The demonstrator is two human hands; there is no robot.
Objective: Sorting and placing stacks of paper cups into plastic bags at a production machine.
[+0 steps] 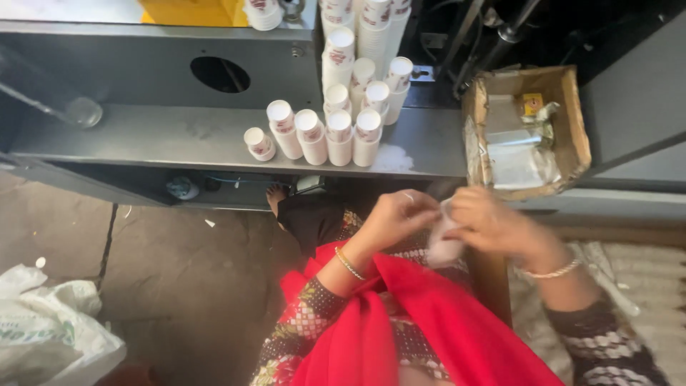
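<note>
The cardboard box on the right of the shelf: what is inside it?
Inside the cardboard box: clear plastic wrapping and a small yellow packet. Whatever lies beneath the plastic is covered.

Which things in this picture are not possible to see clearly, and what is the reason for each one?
- White item between the left hand and right hand: head view, motion blur and fingers cover it; its kind is unclear.
- Cardboard box contents: small, crumpled clear plastic hides them.
- Paper cup stacks: the rear ones are cut off by the top edge.
- White bag: cut off by the left edge.
</note>
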